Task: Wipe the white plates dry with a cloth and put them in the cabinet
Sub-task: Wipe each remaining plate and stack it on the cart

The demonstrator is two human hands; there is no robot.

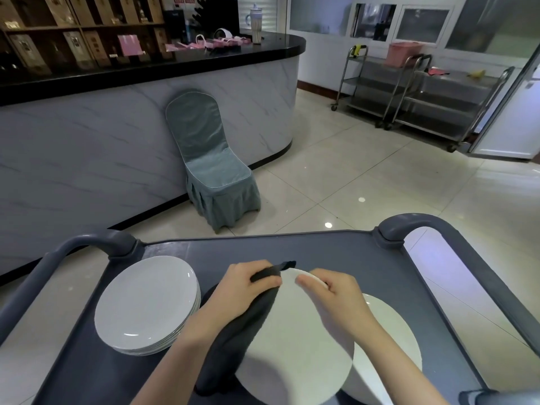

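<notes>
The person is holding a white plate (298, 346) tilted above the near middle of the cart top (336, 249), its far rim lifted. The left hand (248, 285) is gripping a dark cloth (233, 340) – its grip is curled round the fabric and pressing it against the plate's far-left rim, while the rest of the cloth is hanging down along the plate's left edge. The right hand (336, 296) is pinching the far rim just beside it, its grip closed on the plate.

A stack of white plates (146, 305) is sitting near the left edge of the cart top, close to the left forearm. Another white plate (391, 340) is lying towards the near right corner, partly hidden beneath the held one and the right forearm. Two curved grey handles are rising from the far corners – the left handle (87, 244) and the right handle (415, 223).

Beyond the far edge, a chair with a grey-green cover (210, 165) is standing on the tiled floor (365, 171) against a curved marble-patterned counter (117, 141) with a black top, where a lidded tumbler (256, 24) and pink items are resting. Steel trolleys (423, 97) are standing well apart at the far right, one carrying a pink basket (404, 54).
</notes>
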